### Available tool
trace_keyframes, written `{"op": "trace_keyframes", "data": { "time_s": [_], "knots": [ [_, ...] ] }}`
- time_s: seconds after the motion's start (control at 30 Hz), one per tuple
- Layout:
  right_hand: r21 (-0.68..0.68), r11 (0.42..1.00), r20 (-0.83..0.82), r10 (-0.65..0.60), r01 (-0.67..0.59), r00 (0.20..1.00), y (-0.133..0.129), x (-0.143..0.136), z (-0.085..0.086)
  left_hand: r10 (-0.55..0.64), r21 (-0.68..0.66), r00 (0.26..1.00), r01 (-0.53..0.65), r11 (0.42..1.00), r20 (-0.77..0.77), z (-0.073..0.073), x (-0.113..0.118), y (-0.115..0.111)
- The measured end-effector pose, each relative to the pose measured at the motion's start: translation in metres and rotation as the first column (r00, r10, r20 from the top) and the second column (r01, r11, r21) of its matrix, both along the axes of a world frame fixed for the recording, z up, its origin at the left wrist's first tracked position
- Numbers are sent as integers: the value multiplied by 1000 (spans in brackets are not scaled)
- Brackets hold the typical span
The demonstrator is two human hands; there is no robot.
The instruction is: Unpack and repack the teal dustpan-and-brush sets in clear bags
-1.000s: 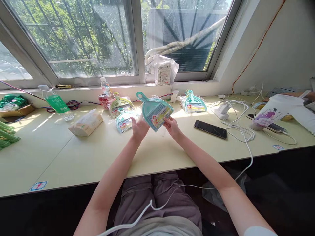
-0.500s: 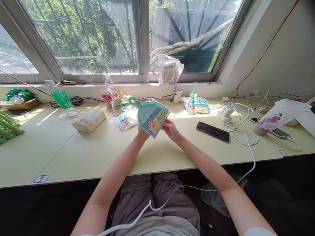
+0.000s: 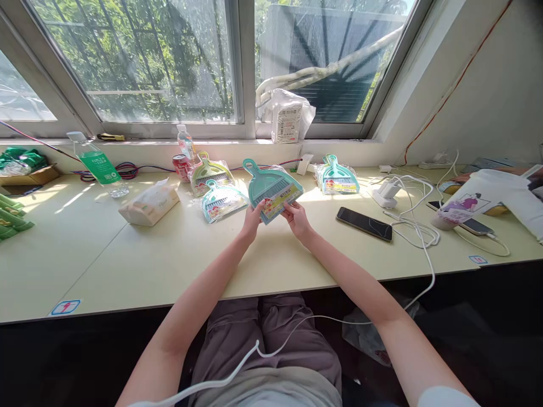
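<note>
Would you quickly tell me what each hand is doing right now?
Left hand: closed on the lower left edge of the teal dustpan set.
Right hand: closed on the same pack's lower right edge.

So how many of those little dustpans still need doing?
One teal dustpan set, wrapped, is held up by the left hand and right hand. Wrapped sets lie on the desk: two at left, a pile at right. None looks unwrapped.

Both hands [image 3: 275, 217] raised, fingers pinched, arms outstretched.
</note>
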State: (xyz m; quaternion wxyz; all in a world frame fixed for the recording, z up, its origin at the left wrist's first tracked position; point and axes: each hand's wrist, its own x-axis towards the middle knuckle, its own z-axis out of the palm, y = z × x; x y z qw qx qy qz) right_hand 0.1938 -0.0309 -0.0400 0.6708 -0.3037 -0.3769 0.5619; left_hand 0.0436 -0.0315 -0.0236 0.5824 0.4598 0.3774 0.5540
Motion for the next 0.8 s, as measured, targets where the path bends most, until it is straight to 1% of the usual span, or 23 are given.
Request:
{"op": "trace_keyframes", "data": {
  "time_s": [0.17, 0.27, 0.37, 0.47, 0.57, 0.6, 0.63, 0.67, 0.7, 0.73, 0.77, 0.8],
  "knots": [
    [4, 1000, 2, -12, 12, 1000, 0, 3, 1, -137, 103, 986, 146, 984, -94, 2, -6, 2],
    [0, 1000, 7, -4, 4, 1000, 1, 4, 0, -157, 117, 978, 173, 978, -135, 3, -8, 2],
    [-48, 999, 29, 15, -14, 999, 5, 5, 0, -136, 80, 982, 147, 986, -131, 0, -10, 4],
    [-144, 989, 94, 52, -38, 994, 12, 7, 0, -150, 2, 985, 151, 989, -90, -3, -13, 8],
    [-227, 971, 222, 123, -71, 967, 19, 16, 2, -154, -78, 988, 151, 986, -32, -3, -19, 13],
    [-226, 973, 286, 115, -50, 951, 20, 20, 3, -146, -98, 989, 145, 985, -2, -2, -22, 15],
    [-198, 980, 363, 68, 6, 929, 21, 25, 3, -130, -115, 991, 132, 985, 32, -1, -25, 18],
    [-135, 987, 447, -17, 86, 894, 21, 31, 3, -104, -128, 992, 112, 985, 67, 0, -28, 20],
    [-36, 984, 529, -131, 176, 839, 20, 36, 4, -70, -139, 992, 84, 987, 102, 1, -32, 23],
    [91, 964, 599, -255, 252, 759, 19, 41, 4, -33, -151, 991, 53, 987, 132, 2, -36, 25],
    [224, 930, 654, -365, 291, 663, 18, 46, 4, 1, -170, 988, 25, 985, 156, 2, -39, 28],
    [345, 895, 697, -446, 283, 561, 16, 50, 5, 27, -197, 985, 7, 980, 170, 2, -43, 30]
  ]
}}
